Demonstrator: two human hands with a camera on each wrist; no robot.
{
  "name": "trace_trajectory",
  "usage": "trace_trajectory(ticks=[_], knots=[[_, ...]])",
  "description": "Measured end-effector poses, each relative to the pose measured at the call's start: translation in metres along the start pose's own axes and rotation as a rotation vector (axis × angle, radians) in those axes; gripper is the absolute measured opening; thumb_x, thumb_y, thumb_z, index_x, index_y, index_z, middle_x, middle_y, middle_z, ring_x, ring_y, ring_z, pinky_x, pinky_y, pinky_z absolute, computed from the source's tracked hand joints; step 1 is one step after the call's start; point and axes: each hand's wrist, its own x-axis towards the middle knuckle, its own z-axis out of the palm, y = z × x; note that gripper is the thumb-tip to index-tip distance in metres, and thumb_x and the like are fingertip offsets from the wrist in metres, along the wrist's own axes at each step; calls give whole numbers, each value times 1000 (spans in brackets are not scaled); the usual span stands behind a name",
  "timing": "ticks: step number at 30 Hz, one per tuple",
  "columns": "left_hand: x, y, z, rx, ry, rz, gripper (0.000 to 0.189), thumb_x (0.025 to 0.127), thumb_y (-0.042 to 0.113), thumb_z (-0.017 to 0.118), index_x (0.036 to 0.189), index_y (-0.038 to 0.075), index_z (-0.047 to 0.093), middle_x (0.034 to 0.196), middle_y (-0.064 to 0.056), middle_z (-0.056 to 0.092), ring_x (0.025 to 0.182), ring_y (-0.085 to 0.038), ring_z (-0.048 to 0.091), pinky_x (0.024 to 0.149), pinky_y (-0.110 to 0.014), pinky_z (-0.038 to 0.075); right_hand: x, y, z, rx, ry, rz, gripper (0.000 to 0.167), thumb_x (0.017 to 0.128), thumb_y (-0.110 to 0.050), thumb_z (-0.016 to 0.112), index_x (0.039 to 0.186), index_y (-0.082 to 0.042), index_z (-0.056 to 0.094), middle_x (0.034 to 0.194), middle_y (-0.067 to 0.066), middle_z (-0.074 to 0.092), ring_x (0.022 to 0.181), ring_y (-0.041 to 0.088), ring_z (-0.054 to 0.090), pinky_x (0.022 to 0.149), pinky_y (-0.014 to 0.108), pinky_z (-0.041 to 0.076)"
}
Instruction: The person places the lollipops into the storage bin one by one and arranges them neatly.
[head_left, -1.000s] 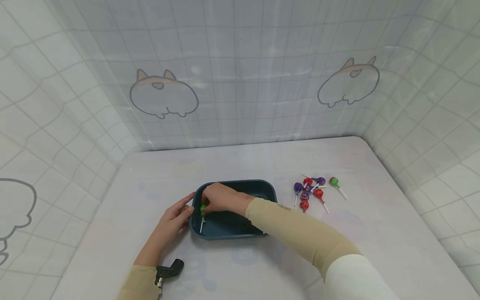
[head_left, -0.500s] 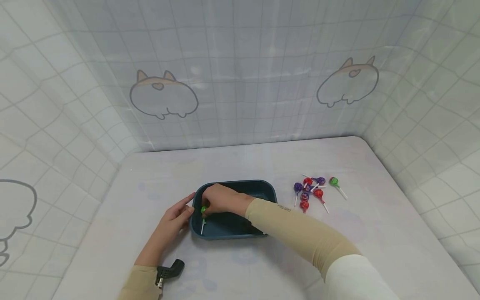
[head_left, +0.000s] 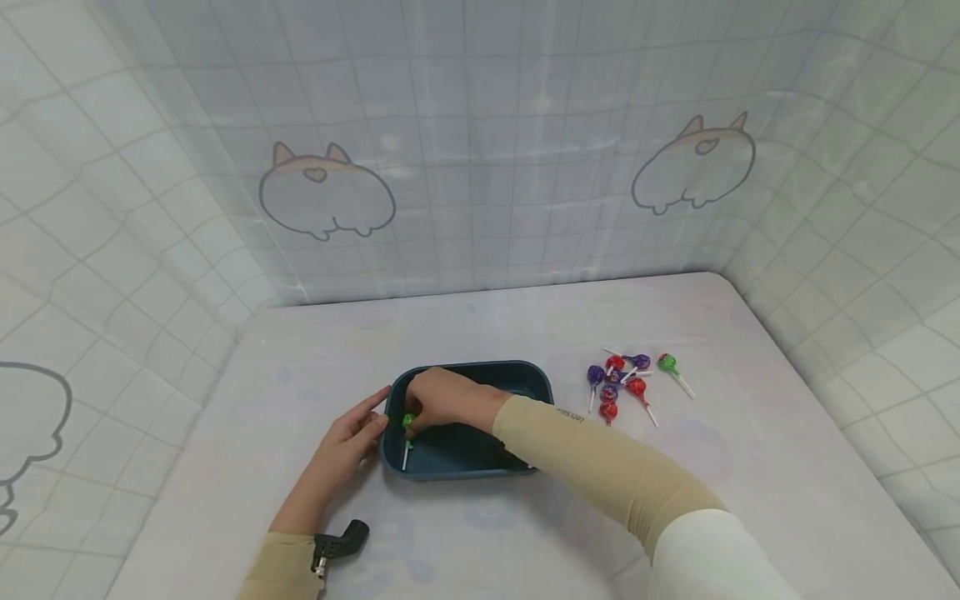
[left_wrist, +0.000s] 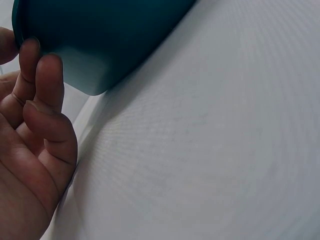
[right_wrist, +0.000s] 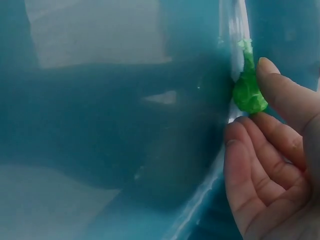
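A teal, round-cornered tray [head_left: 468, 454] stands on the table. Reaching inside its left end, my right hand [head_left: 444, 396] has thumb and fingertips at the head of a green-wrapped lollipop [right_wrist: 248, 92]. The candy lies along the tray's left wall, its white stick toward the near side; fingers partly cover its head in the head view. My left hand [head_left: 341, 450] rests against the outside of the tray's left end, with extended fingers touching near the rim. In the left wrist view, the fingertips [left_wrist: 49, 75] meet the teal wall, and the lower fingers bend loosely.
Right of the tray lies a loose cluster of red and purple lollipops [head_left: 615, 377]. A single green lollipop [head_left: 667, 363] sits a little farther right. My right forearm [head_left: 585, 450] crosses over the tray's right end. A tiled curtain [head_left: 480, 208] rises behind the table.
The green lollipop in the tray has shifted very slightly toward the near side, its stick now a touch more upright in the head view. Both hands stay almost where they were.
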Motion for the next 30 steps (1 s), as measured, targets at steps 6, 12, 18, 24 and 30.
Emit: trace_trajectory(ticks=[6,12,18,24,30], knots=[[1,0,0,11,1,-4,52,102,34,55,150,18,43,88,-14,59,71,-32,52,59,-34,48,-7,-3,-12,21,-8,2,36,80,-41,82,107,-19,77,84,-15,68,76,1,59,73,22,49],[1,0,-1,15,8,-5,52,102,35,55,150,19,44,88,-14,58,69,-29,51,58,-34,47,-18,-4,-29,50,21,-9,46,81,-41,82,118,-15,72,96,-10,68,85,1,60,76,21,49],[2,-2,-2,13,6,-8,53,102,35,55,150,18,43,88,-13,58,70,-28,52,60,-34,48,-34,-3,-50,99,73,-55,47,83,-44,78,122,-18,70,109,-9,68,99,3,60,84,21,47],[2,-2,-3,5,2,-26,54,102,35,56,150,18,43,90,-13,58,74,-26,55,63,-34,49,-53,10,-68,200,148,-66,45,84,-41,79,122,-18,71,114,-6,69,94,3,63,80,22,49],[2,0,-2,18,6,-5,51,102,32,57,149,16,45,90,-15,58,71,-29,53,60,-33,48,-74,29,-79,245,241,-26,41,85,-39,78,121,-21,71,116,-8,68,92,1,63,79,23,50]])
